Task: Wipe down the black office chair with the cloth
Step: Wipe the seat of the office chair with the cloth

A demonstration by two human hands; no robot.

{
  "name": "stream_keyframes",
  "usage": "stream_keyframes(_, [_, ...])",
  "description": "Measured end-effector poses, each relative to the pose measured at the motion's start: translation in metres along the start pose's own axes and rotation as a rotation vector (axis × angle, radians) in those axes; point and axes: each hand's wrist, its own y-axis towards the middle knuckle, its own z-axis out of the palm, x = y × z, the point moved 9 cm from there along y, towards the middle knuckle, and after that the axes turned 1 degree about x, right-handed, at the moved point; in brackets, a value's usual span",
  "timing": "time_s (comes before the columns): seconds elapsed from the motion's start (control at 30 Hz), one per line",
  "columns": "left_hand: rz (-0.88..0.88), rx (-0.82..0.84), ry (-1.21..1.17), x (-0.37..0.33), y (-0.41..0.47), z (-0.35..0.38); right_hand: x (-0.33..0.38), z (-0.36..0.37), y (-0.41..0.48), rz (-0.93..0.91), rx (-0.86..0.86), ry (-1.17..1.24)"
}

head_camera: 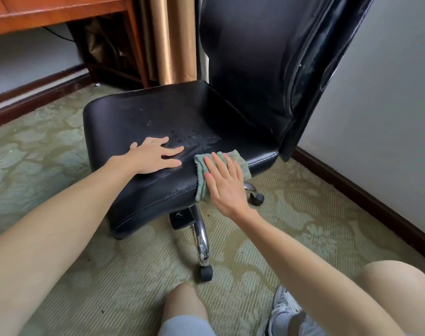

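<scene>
The black office chair (158,112) fills the middle of the view, its seat low in front of me and its tall backrest rising at the upper right. Small wet drops and streaks show on the seat's middle. A green cloth (238,163) drapes over the seat's near right edge. My right hand (224,184) lies flat on the cloth, fingers spread, pressing it against the seat. My left hand (155,156) rests flat on the bare seat just left of the cloth, fingers apart, holding nothing.
Chrome legs (201,243) with black casters stick out under the seat toward me. A wooden desk (49,13) stands at the upper left, a gold curtain (167,44) behind the chair, a grey wall (388,105) at the right. My knees and a white shoe (284,309) are on the patterned carpet.
</scene>
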Motion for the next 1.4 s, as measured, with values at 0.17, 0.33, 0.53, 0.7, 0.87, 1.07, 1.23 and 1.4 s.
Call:
stream_keyframes(0.17, [-0.003, 0.002, -0.007, -0.001, -0.002, -0.001, -0.073, -0.034, 0.019, 0.088, -0.104, -0.033])
stream_keyframes(0.33, [0.021, 0.003, -0.040, -0.003, -0.009, -0.016, -0.115, -0.026, 0.043, 0.281, 0.052, -0.017])
stream_keyframes(0.53, [-0.027, 0.021, 0.032, 0.004, 0.001, -0.013, -0.038, -0.001, 0.073, 0.088, 0.319, -0.085])
stream_keyframes(0.7, [-0.110, 0.040, 0.076, 0.018, 0.003, -0.006, 0.013, 0.018, 0.084, -0.086, 0.483, -0.080])
stream_keyframes(0.87, [-0.123, 0.044, 0.026, 0.015, 0.001, -0.007, -0.062, -0.002, 0.095, 0.044, 0.433, -0.117])
stream_keyframes(1.07, [-0.156, 0.086, 0.091, -0.002, 0.001, -0.011, -0.094, -0.007, 0.104, 0.283, 0.458, -0.107])
stream_keyframes(1.23, [-0.112, 0.009, 0.075, -0.008, 0.011, -0.032, -0.051, 0.009, 0.104, 0.160, 0.483, -0.098])
stream_keyframes(1.4, [-0.096, -0.006, 0.058, -0.023, 0.034, -0.039, -0.050, 0.008, 0.102, 0.113, 0.464, -0.074])
